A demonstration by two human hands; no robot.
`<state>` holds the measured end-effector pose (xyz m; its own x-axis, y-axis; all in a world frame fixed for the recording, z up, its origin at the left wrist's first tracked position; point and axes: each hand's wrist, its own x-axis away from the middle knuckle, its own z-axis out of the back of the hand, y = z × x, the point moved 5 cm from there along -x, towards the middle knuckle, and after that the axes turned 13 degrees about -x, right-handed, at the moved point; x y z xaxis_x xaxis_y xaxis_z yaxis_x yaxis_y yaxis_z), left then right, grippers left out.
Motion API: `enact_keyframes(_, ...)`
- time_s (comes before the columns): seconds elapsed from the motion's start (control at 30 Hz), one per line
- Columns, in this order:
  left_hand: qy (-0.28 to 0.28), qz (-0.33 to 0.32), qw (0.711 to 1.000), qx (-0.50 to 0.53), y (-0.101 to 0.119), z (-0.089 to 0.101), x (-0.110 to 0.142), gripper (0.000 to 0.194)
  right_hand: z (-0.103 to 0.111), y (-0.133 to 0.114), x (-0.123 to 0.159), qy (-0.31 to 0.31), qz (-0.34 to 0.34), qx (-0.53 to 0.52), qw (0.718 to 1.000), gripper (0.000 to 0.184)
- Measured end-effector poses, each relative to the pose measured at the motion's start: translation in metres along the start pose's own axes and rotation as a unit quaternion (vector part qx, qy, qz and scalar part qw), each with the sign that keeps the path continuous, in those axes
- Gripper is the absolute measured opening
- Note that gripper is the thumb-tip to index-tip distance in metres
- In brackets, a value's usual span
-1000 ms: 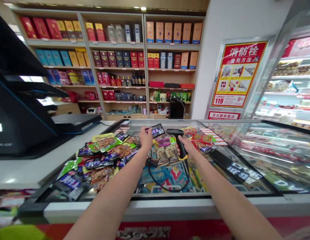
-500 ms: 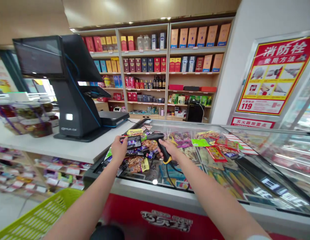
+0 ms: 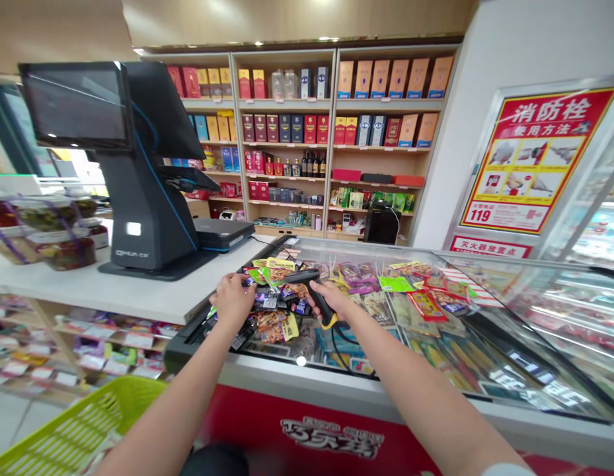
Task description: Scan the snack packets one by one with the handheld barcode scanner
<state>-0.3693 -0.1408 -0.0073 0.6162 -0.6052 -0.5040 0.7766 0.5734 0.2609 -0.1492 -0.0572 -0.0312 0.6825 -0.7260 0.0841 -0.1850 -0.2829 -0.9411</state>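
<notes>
My right hand (image 3: 329, 299) is wrapped round the handle of a black and yellow barcode scanner (image 3: 320, 303), whose head points left over a pile of snack packets. My left hand (image 3: 234, 301) rests at the left side of that pile, fingers bent and a little apart, with no packet seen in its grip. Just right of its fingers lies a dark snack packet (image 3: 268, 299). Nearer to me are brown nut-like packets with a yellow edge (image 3: 274, 326), and behind sits a green and yellow packet (image 3: 271, 268). My left palm hides part of the pile.
The packets lie on a glass-topped freezer (image 3: 386, 390). More snacks, including a red packet (image 3: 426, 305), lie to the right. A checkout terminal (image 3: 151, 198) stands on the white counter (image 3: 188, 291) at left. A green basket (image 3: 88, 423) is low left.
My left hand has let go of the dark packet, which now lies on the pile, and has shifted slightly left. The scanner has moved a little left and down, still in my right hand.
</notes>
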Motion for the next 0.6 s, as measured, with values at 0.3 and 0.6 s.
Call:
enact_keyframes(0.3, 0.079, -0.039, 0.995, 0.054, 0.048, 0.012, 0.007, 0.033, 0.056, -0.021, 0.027, 0.059, 0.024, -0.043, 0.997, 0.033)
enact_keyframes(0.6, -0.115, -0.211, 0.967, 0.083, 0.235, -0.035, 0.058, 0.034, 0.153, -0.046, 0.076, 0.177, 0.071, -0.092, 0.977, 0.034)
